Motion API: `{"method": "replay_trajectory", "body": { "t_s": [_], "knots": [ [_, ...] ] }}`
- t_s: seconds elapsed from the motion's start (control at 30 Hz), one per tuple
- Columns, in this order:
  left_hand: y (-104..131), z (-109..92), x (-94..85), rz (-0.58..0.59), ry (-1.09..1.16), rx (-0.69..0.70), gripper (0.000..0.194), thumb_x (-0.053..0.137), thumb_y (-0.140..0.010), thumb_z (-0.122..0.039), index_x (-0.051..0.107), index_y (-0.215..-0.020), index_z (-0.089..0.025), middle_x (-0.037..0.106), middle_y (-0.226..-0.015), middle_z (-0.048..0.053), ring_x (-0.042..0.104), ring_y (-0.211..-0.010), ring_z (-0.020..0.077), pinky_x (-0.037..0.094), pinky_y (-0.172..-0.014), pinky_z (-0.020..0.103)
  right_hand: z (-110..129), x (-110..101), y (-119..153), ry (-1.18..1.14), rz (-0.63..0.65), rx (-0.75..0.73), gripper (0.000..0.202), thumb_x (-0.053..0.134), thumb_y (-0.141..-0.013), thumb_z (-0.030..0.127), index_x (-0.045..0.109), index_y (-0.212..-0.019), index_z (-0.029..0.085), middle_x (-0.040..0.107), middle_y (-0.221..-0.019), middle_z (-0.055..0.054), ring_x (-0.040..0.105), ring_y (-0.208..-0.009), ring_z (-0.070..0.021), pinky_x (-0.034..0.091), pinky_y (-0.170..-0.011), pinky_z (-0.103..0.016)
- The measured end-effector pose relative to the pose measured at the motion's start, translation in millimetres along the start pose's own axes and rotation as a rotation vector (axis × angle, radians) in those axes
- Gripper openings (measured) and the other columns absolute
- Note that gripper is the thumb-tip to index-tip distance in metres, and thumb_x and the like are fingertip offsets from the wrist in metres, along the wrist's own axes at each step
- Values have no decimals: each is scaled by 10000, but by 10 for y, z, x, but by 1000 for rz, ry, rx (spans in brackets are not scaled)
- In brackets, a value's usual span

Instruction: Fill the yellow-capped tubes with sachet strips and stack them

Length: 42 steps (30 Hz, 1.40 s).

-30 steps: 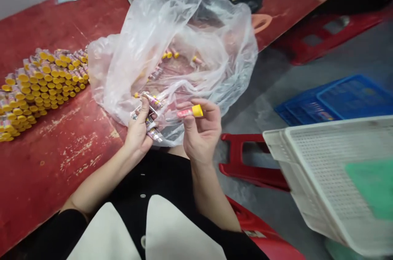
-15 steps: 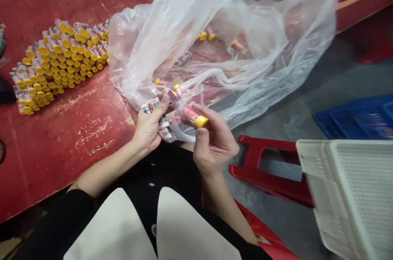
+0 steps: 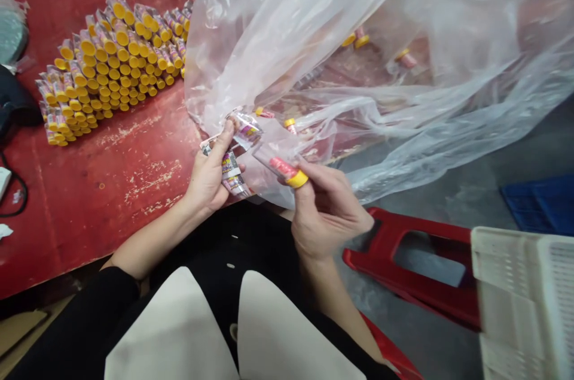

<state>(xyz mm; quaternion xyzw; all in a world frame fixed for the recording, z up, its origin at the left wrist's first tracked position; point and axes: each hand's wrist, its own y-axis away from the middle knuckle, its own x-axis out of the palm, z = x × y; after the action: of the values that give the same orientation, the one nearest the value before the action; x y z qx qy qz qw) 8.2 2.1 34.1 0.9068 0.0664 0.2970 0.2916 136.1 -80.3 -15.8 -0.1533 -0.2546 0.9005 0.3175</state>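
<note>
My left hand (image 3: 207, 181) is closed on a bunch of small printed plastic sleeves (image 3: 232, 170). One silvery sleeve (image 3: 248, 130) sticks up past the thumb, towards the tube. Between thumb and fingers, my right hand (image 3: 329, 212) pinches the yellow cap of a clear tube (image 3: 283, 167) with pink contents. The tube's far end points up and left at that sleeve; a small gap appears to lie between them. Behind both hands spreads a large clear plastic bag (image 3: 269, 27), with several more yellow-capped tubes (image 3: 406, 58) in or under it.
On the red table (image 3: 134, 152), a stack of sleeved tubes (image 3: 112, 69) lies left of the bag, yellow caps facing me. A red stool (image 3: 417, 260) and a pale plastic crate (image 3: 511, 290) stand at my right, with a blue crate (image 3: 542, 203) on the floor beyond.
The view has shifted, so the table things sit further right and higher. The raised sleeve now stands out more openly from my left fingers. Both hands keep their holds.
</note>
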Motion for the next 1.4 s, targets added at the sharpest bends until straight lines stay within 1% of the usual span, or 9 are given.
{"method": "replay_trajectory", "body": {
  "t_s": [0.2, 0.37, 0.5, 0.63, 0.8, 0.97, 1.07, 1.17, 1.4],
  "knots": [
    [-42, -35, 48, -73, 115, -110, 121, 809, -842, -184, 710, -893, -135, 704, -725, -22, 601, -518, 45, 411, -432, 120, -110, -90, -20, -91, -3, 146, 172, 744, -873, 198, 812, -1021, 253, 775, -909, -29, 742, -802, -188, 604, -714, -352],
    [-51, 7, 71, -76, 153, -169, 212, 767, -899, -250, 740, -1095, -173, 707, -754, -4, 647, -556, 66, 383, -412, 105, -105, -134, -24, -55, 90, 94, 188, 719, -877, 177, 812, -1019, 259, 790, -919, -28, 748, -861, -190, 609, -773, -353],
    [-7, 86, 50, -54, 95, -231, 207, 779, -889, -311, 740, -1002, -142, 695, -730, 12, 587, -497, 53, 387, -408, 120, -105, -129, -20, -68, 102, 90, 222, 712, -879, 146, 814, -1031, 272, 788, -913, -19, 746, -849, -177, 600, -767, -335],
    [42, 134, 16, -43, 32, -179, 199, 815, -852, -288, 707, -928, -139, 699, -766, -3, 566, -511, 34, 391, -423, 115, -59, -139, -11, 23, 63, 91, 253, 705, -883, 141, 808, -1075, 268, 790, -942, -27, 752, -863, -183, 613, -768, -345],
    [62, 167, -35, 30, -87, -74, 304, 872, -780, -374, 683, -874, -156, 710, -780, -5, 576, -528, 48, 383, -417, 135, 19, -152, 19, 88, 31, 46, 278, 700, -880, 126, 800, -1096, 270, 795, -965, -40, 758, -885, -196, 630, -790, -369],
    [61, 183, -80, -7, -154, 2, 367, 870, -758, -468, 682, -847, -167, 697, -736, -6, 597, -539, 64, 394, -449, 160, 45, -107, 88, 1, 117, 72, 230, 743, -859, 134, 797, -1053, 245, 794, -936, -40, 754, -856, -191, 627, -749, -348],
    [44, 168, -93, -45, -134, -9, 365, 865, -764, -474, 692, -880, -175, 671, -692, -23, 611, -539, 72, 394, -446, 157, 52, -85, 133, 45, 57, -24, 281, 745, -833, 72, 805, -1047, 245, 796, -914, -37, 753, -836, -189, 620, -748, -342],
    [15, 145, -86, -68, -73, -58, 351, 866, -773, -445, 688, -882, -163, 698, -734, -12, 626, -547, 71, 384, -430, 151, 47, -104, 157, 32, 4, 10, 271, 734, -847, 87, 805, -1051, 250, 789, -906, -36, 749, -820, -192, 615, -725, -348],
    [-4, 135, -74, -60, -28, -129, 373, 840, -814, -422, 719, -1049, -160, 771, -919, 53, 761, -773, 157, 460, -487, 150, -8, -234, 105, -1, 173, 51, 211, 744, -837, 131, 807, -1000, 249, 780, -860, -27, 746, -783, -193, 610, -686, -346]
  ]
}}
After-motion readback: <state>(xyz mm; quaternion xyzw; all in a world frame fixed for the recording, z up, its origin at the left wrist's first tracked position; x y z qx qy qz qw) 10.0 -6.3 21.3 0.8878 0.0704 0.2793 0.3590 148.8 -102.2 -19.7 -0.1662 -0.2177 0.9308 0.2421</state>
